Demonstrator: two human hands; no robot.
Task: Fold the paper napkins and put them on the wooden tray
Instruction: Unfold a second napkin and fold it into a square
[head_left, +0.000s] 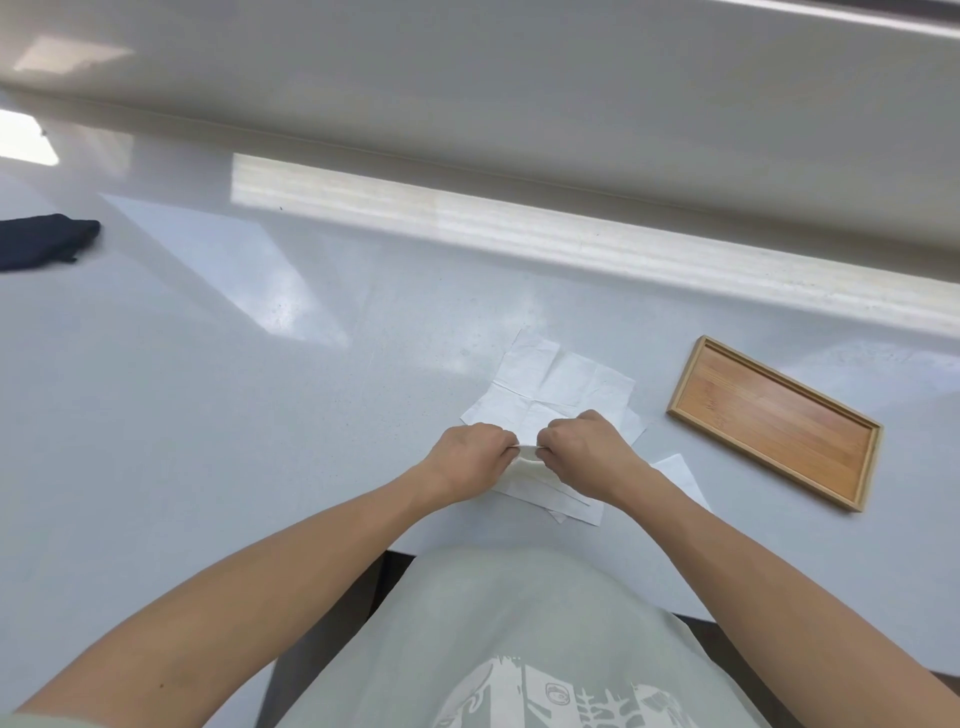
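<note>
Both hands met just below the centre of the frame, over a loose pile of napkins (550, 387) spread on the white table (260, 415). The left hand (470, 460) and the right hand (584, 449) were each curled into a pinch, knuckles up, gripping the raised edge of one napkin (527, 465) between them. That napkin bowed upward in a small arch where the fingers held it, while its lower part lay flat on the sheets beneath.

The other napkins lay unfolded, showing crease lines in a grid. One spread out above the hands toward the middle of the frame; more edges stuck out below the right wrist and to its right, overlapping each other at slight angles.

The tray (774, 421) sat right of centre, lying flat on the table at a diagonal, its long side running from upper left to lower right. It was apart from the napkins, with a strip of bare table between them, and nothing lay inside it.

At the far left edge a dark cloth (44, 241) rested on the table, well apart from everything else. The person's pale shirt (498, 634) with a white print filled the bottom of the frame.
</note>
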